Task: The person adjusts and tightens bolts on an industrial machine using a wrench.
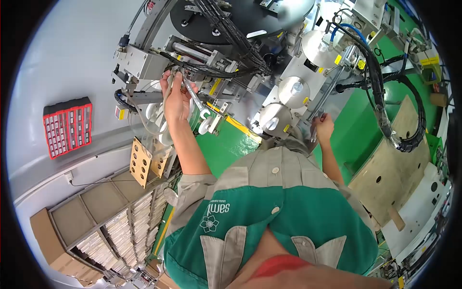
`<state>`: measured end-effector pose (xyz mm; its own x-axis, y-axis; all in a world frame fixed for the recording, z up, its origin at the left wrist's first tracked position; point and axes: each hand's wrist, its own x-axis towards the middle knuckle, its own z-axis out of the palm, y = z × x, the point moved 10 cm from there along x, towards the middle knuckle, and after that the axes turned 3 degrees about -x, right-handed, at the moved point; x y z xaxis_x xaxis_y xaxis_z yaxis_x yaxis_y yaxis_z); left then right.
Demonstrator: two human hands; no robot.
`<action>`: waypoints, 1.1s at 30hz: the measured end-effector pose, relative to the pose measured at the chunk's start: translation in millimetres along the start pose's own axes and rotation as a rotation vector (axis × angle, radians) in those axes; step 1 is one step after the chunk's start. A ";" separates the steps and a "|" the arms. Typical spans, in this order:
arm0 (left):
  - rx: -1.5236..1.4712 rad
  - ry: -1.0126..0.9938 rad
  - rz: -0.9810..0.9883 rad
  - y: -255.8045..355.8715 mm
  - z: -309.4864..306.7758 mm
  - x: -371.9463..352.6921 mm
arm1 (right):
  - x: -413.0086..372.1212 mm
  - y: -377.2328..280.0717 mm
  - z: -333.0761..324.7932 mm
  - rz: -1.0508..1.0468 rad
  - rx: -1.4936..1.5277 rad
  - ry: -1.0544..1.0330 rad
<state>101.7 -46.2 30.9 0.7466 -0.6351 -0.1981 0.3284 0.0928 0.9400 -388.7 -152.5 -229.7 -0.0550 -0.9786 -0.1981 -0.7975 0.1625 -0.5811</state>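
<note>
My left hand [177, 98] is raised to the left end of the machine, with its fingers closed round the upper part of a silver open-ended wrench [195, 98]. The wrench slants down to the right, its jaw end hanging free over the floor. Just above the fingers are a metal block [139, 62] and black cables [211, 71]. On the other side, my right hand [324, 127] is closed beside the machine's front edge. Something greyish shows at its fingers, too small to make out. Metal discs [275, 119] lie to the left of that hand.
A black round table [240, 21] tops the machine. Thick black cable loops [409, 142] hang at right, near a wooden board [392, 164]. A red parts rack [67, 126] is on the left wall, above a shelf of stacked sheets [120, 231]. Green floor [219, 149] shows below.
</note>
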 end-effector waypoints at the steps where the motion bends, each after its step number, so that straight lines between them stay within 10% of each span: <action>1: 0.008 -0.003 -0.006 -0.9 0.1 0.0 | 3.8 6.7 4.4 -0.017 -0.060 -0.067; 5: 0.038 0.010 -0.025 0.3 1.3 -2.9 | -3.7 -15.0 -35.7 -0.252 -0.141 -0.006; 12: -0.037 -0.024 -0.005 -4.3 -0.6 -0.7 | -14.1 -257.5 -141.9 -0.711 0.408 -0.394; 24: -0.011 0.063 -0.033 1.2 -5.2 -2.3 | 54.5 -376.6 -63.5 -0.525 0.528 -0.874; 29: 0.029 0.112 -0.004 5.0 -3.8 -3.7 | 55.0 -475.5 -12.6 -0.967 0.082 -0.941; 33: 0.036 0.142 0.037 10.9 -2.0 -9.5 | 25.4 -507.7 3.6 -1.013 0.277 -1.081</action>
<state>99.4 -37.6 42.4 0.8330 -0.5166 -0.1980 0.2800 0.0850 0.9562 17.0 -259.4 57.4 0.9887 -0.1465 -0.0308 -0.0833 -0.3674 -0.9263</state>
